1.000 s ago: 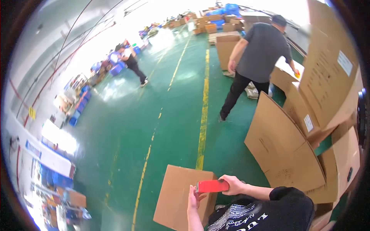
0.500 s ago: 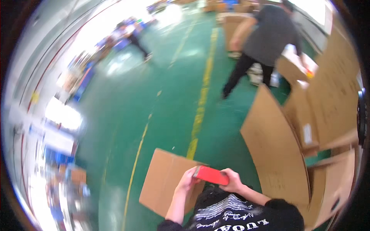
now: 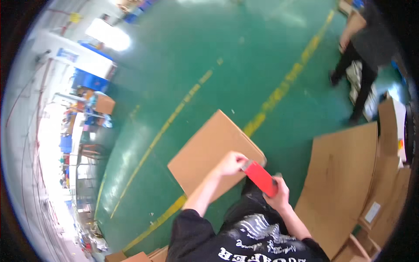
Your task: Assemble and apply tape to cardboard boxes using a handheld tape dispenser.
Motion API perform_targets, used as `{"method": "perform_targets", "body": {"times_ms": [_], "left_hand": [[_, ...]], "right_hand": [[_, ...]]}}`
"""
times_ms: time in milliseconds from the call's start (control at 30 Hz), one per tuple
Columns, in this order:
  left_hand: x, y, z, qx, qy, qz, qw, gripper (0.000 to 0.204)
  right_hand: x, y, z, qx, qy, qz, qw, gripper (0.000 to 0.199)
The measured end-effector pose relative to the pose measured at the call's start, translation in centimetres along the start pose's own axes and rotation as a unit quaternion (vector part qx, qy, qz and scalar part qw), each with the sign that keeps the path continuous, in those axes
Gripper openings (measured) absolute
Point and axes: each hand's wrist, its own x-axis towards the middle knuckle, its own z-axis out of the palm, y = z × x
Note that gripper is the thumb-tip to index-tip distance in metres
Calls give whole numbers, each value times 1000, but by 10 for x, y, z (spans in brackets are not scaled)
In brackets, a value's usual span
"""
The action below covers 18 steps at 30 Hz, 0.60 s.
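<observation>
In front of my body I hold a red oblong thing [image 3: 262, 178] with a grey end, tilted so its grey end is up and to the left. Its exact kind is too blurred to tell. My left hand [image 3: 232, 163] pinches at the grey end. My right hand [image 3: 279, 193] is wrapped around the lower right end, where a small dark part shows by the thumb. Below and beyond my left hand, a flat brown cardboard box [image 3: 209, 146] is on the green floor; my left forearm covers part of it.
Large cardboard sheets [image 3: 338, 174] stand at my right. A co-worker [image 3: 371, 48] in dark clothes is at the far right. Yellow lines [image 3: 279, 94] cross the green floor. Shelves and blue bins [image 3: 89, 81] line the left. More cardboard [image 3: 137, 257] shows at the lower edge.
My view has swung, so the co-worker and cardboard sheets now appear farther right. The red thing has turned from nearly level to steeply slanted, right end lower. Both hands stay on it.
</observation>
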Motion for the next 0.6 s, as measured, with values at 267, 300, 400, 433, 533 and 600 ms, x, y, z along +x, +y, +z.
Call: {"method": "perform_targets", "body": {"times_ms": [267,300,400,433,533,600], "left_hand": [[69,-19,-134,23,88,-79,993,9],[75,-35,-158,17,113,-73,991,10],[115,-57,-203,97,121,-34,987,18],[129,-60,-209,121,107,-24,987,20],[165,-77,-219,92,121,-15,988,23],[182,-82,-211,75,122,3,990,24]], "right_hand": [[76,19,58,-59,-94,82,990,60],[76,21,63,-55,-105,93,989,60],[65,39,50,-102,-97,147,979,62],[60,42,43,-125,-93,165,974,64],[47,53,48,-167,-66,171,969,64],[45,55,49,-190,-61,213,956,62]]}}
